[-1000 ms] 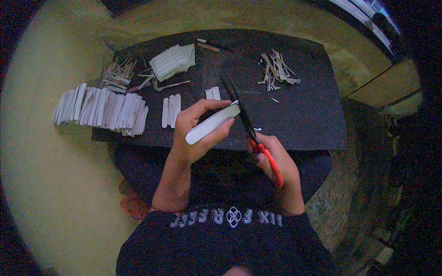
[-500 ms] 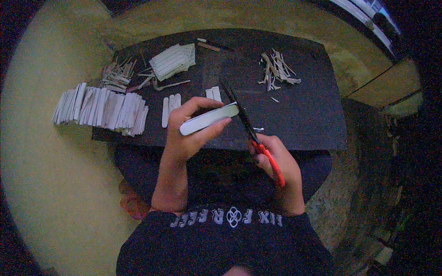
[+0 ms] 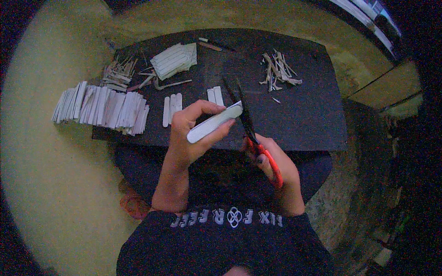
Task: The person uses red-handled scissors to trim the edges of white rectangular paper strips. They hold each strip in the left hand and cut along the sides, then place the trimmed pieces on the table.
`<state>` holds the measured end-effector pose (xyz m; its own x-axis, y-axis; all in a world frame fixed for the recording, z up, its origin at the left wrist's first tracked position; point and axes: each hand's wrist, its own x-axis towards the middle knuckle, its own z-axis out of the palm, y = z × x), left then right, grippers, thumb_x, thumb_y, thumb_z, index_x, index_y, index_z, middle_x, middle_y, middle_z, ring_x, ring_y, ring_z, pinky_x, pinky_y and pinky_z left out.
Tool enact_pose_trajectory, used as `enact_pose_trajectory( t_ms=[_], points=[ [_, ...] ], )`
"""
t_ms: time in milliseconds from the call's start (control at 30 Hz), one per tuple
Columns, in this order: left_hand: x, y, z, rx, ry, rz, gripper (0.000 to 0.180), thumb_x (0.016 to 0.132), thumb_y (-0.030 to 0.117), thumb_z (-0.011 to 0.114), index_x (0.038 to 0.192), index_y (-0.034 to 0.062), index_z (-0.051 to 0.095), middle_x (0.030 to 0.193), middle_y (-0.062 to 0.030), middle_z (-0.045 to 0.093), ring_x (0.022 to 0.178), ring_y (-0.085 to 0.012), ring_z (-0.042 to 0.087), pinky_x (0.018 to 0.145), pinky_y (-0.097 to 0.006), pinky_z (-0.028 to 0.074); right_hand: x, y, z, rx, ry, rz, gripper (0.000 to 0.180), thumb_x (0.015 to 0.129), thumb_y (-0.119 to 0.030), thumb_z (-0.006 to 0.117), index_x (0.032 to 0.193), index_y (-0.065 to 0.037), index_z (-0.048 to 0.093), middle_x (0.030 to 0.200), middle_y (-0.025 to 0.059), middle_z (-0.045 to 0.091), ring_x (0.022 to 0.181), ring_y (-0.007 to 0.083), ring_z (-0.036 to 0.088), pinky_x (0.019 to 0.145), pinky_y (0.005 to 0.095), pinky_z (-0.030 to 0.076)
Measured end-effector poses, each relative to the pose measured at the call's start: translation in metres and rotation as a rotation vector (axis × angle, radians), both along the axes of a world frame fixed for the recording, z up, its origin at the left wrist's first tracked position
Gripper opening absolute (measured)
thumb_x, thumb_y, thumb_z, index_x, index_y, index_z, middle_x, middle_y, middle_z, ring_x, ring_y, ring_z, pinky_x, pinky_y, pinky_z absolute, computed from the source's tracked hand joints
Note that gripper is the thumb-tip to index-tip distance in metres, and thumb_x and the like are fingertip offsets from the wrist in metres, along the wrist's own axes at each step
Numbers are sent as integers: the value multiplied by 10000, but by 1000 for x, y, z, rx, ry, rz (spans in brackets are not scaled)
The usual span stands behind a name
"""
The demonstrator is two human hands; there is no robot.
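Note:
My left hand (image 3: 184, 131) pinches a pale strip with a rounded near end (image 3: 214, 123) between thumb and fingers, tilted up to the right. A pair of scissors (image 3: 247, 122) with red handles and black blades is gripped in my right hand (image 3: 283, 161). Its blades stand parted, close by the strip's far end; whether they touch it, I cannot tell. Beyond my left hand, several rounded strips (image 3: 172, 108) lie side by side on the dark table (image 3: 304, 119), and two more rounded strips (image 3: 215, 95) lie a little to their right.
A long row of packed white strips (image 3: 101, 108) runs along the table's left edge. Behind it are thin offcuts (image 3: 117, 76) and a pile of lined cards (image 3: 172, 62). A dark pen (image 3: 221, 44) lies at the back. Curled scraps (image 3: 278, 71) are heaped at the far right.
The scissor blades have spread apart. My left hand and the strip have shifted slightly right, and the strip tilts more steeply. My right hand has turned a little.

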<state>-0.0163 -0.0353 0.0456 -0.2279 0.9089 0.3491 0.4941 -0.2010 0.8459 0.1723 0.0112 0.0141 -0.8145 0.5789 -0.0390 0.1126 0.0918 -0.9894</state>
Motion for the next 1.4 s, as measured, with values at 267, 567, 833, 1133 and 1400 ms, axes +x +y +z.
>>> enact_pose_trajectory(
  t_ms=[267,567,833,1133,1400],
  points=[
    [0,3,-9,87,-28,-19,221,646,91,689,811,7,569,747,-82,609,684,-111,576,600,-220,443,-6,1,-7,-3,-19,-59,785,647,-739,352,881,-1,478,662,3,437,585,89,393,495,218,301],
    [-4,-1,-2,-49,-116,-15,234,651,65,681,845,1,566,769,-77,612,684,-94,572,586,-207,442,-1,2,-5,-56,-38,-51,380,678,-273,568,918,14,498,694,128,552,633,225,520,585,339,407],
    [-8,1,-5,-36,-101,-29,278,643,63,695,882,3,567,776,-68,605,700,-99,568,603,-204,438,2,7,-11,46,-125,-8,350,674,-279,565,856,13,499,635,121,519,580,192,485,549,333,396],
    [-10,2,-6,-35,-77,47,290,622,70,718,862,7,568,806,-62,601,734,-108,568,644,-211,439,1,6,-1,-23,-57,-20,332,683,-303,569,769,4,474,581,100,483,552,176,452,523,338,381],
    [-8,5,-10,-12,-355,23,257,648,45,694,866,4,564,807,-61,605,755,-112,571,654,-219,446,3,8,-5,14,-99,12,357,701,-330,567,770,7,473,584,98,480,547,173,434,522,333,380]
  ],
)
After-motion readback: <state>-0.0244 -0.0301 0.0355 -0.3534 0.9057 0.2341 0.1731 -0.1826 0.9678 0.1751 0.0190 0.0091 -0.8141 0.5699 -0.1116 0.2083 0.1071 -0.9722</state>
